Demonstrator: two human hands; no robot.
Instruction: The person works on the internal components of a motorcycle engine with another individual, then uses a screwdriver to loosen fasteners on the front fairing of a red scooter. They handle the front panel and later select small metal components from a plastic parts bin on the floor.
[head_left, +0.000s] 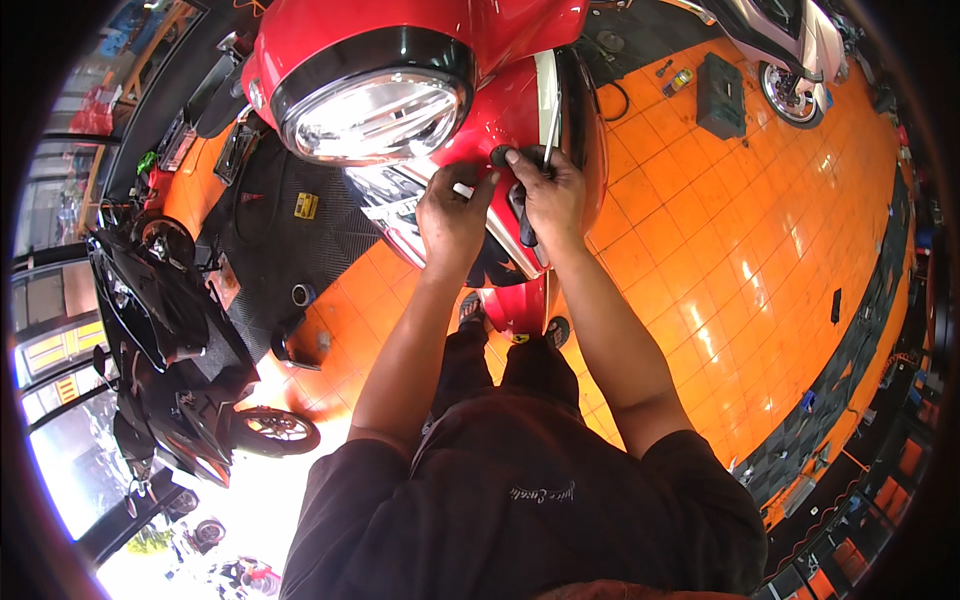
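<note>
A red scooter (500,105) with a large headlight (370,115) stands before me. My left hand (452,215) is at its front panel below the headlight, fingers closed around a small white piece (464,190). My right hand (552,200) grips a screwdriver (550,125), its shaft pointing up and its dark handle low in the palm. My right thumb is at a small round black piece (500,156) on the red panel. Whether it is loose or fixed I cannot tell.
A black motorbike (160,330) stands at the left on a dark mat (270,230). A grey scooter (800,60) stands at the back right, near a toolbox (720,95) and a small can (679,83) on the orange tiles (700,250).
</note>
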